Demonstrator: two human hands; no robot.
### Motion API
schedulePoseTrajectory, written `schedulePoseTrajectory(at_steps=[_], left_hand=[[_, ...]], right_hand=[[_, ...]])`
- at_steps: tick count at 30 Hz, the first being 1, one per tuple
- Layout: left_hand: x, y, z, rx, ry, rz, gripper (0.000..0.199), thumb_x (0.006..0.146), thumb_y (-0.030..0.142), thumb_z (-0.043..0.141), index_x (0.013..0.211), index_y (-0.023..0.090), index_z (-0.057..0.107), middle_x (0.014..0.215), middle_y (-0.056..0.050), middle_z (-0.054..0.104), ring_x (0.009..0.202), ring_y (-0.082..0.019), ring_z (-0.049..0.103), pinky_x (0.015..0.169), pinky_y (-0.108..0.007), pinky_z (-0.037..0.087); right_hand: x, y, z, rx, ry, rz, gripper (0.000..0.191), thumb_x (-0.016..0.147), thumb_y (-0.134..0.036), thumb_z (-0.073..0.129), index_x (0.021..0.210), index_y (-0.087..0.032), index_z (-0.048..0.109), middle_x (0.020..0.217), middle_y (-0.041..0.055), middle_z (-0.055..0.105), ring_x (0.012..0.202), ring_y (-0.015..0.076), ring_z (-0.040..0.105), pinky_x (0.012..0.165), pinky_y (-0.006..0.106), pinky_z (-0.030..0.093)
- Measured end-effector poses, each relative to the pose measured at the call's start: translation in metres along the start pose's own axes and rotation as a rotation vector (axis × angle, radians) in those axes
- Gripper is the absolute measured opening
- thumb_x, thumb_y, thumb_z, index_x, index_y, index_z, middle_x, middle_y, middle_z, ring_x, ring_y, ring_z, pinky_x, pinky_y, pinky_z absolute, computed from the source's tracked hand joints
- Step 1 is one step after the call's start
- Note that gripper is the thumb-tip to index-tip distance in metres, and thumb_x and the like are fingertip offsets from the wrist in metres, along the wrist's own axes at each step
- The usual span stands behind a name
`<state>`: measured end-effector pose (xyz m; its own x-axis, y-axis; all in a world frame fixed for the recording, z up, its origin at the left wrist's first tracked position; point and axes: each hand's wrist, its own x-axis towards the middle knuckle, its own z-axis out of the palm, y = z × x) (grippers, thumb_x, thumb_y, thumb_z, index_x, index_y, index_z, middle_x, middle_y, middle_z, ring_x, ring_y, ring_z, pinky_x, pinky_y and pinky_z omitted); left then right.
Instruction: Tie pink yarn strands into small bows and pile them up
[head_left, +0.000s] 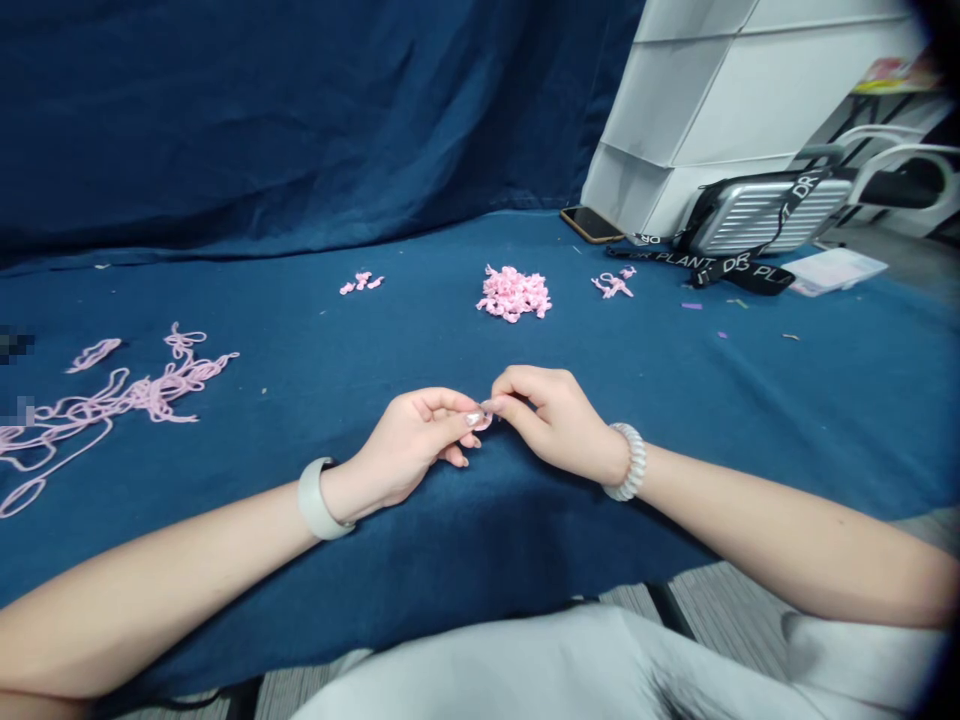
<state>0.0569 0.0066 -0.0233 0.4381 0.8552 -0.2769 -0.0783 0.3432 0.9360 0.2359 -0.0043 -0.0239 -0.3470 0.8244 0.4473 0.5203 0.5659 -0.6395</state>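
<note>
Near the table's front edge, my left hand (420, 440) and my right hand (559, 420) meet, both in a pinch. Between their fingertips is a small pink piece (484, 418), perhaps yarn or ribbon; my fingers cover most of it. Beyond my hands lies a heap of pink knotted bits (514, 293). A few similar pink bits (361, 283) sit to its left. To the right of the heap is a small tangle of pink yarn (613, 285). Long loose strands of pink yarn (161, 390) spread over the left side.
A blue cloth (300, 340) covers the table, with a blue curtain (300, 120) behind. At the back right are a phone (591, 224), a silver case (776, 212) with a black lettered strap (675, 257), and a clear flat box (840, 268). Small paper scraps (691, 306) lie nearby.
</note>
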Motion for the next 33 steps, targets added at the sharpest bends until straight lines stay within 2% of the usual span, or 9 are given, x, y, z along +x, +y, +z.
schedulePoseTrajectory(at_steps=[4,8,16,23,29,33], left_hand=[[0.0007,-0.0005,-0.0024,-0.002,-0.042,-0.026,0.016,0.069,0.023,0.074,0.077,0.011,0.068,0.062,-0.002,0.065,0.050,-0.006,0.056,0.046,-0.015,0.048],[0.0007,0.0006,-0.0040,-0.042,-0.053,-0.016,0.014,0.068,0.022,0.075,0.076,0.013,0.068,0.064,-0.001,0.066,0.049,-0.005,0.055,0.045,-0.013,0.046],[0.0012,0.0049,-0.0020,0.018,-0.085,-0.082,0.016,0.065,0.023,0.078,0.073,0.013,0.069,0.060,0.001,0.062,0.044,-0.003,0.051,0.043,-0.014,0.046],[0.0025,0.0067,-0.0009,0.062,-0.093,-0.149,0.016,0.063,0.018,0.078,0.071,0.012,0.067,0.051,0.003,0.060,0.045,-0.004,0.053,0.049,-0.015,0.050],[0.0035,0.0077,-0.0014,0.028,-0.082,-0.182,0.017,0.063,0.018,0.079,0.073,0.011,0.068,0.058,0.001,0.063,0.047,-0.004,0.055,0.051,-0.015,0.052],[0.0058,0.0088,-0.0024,0.065,-0.143,-0.209,0.020,0.062,0.022,0.080,0.074,0.011,0.068,0.055,0.002,0.061,0.048,-0.004,0.055,0.053,-0.016,0.052]], right_hand=[[-0.0003,0.0016,-0.0017,-0.096,-0.014,-0.118,0.018,0.089,-0.018,0.046,0.072,-0.017,0.054,0.069,0.0023,0.059,0.064,0.0123,0.053,0.063,0.024,0.040],[0.0017,0.0019,-0.0041,-0.132,-0.009,-0.150,0.018,0.089,-0.018,0.046,0.073,-0.017,0.053,0.070,0.0026,0.059,0.064,0.0124,0.053,0.063,0.025,0.040],[0.0003,0.0012,-0.0057,-0.153,-0.016,-0.224,0.019,0.090,-0.020,0.046,0.073,-0.017,0.053,0.069,0.0039,0.059,0.066,0.0137,0.054,0.064,0.025,0.042],[0.0010,0.0054,-0.0043,-0.181,-0.012,-0.390,0.019,0.090,-0.020,0.046,0.074,-0.016,0.054,0.068,0.0048,0.060,0.065,0.0146,0.052,0.065,0.027,0.043],[0.0021,0.0084,-0.0057,-0.243,-0.027,-0.436,0.020,0.091,-0.020,0.045,0.074,-0.015,0.056,0.069,0.0053,0.061,0.066,0.0143,0.051,0.066,0.028,0.044],[0.0021,0.0095,-0.0051,-0.268,-0.036,-0.453,0.021,0.091,-0.019,0.045,0.075,-0.014,0.057,0.070,0.0061,0.061,0.067,0.0144,0.051,0.066,0.028,0.044]])
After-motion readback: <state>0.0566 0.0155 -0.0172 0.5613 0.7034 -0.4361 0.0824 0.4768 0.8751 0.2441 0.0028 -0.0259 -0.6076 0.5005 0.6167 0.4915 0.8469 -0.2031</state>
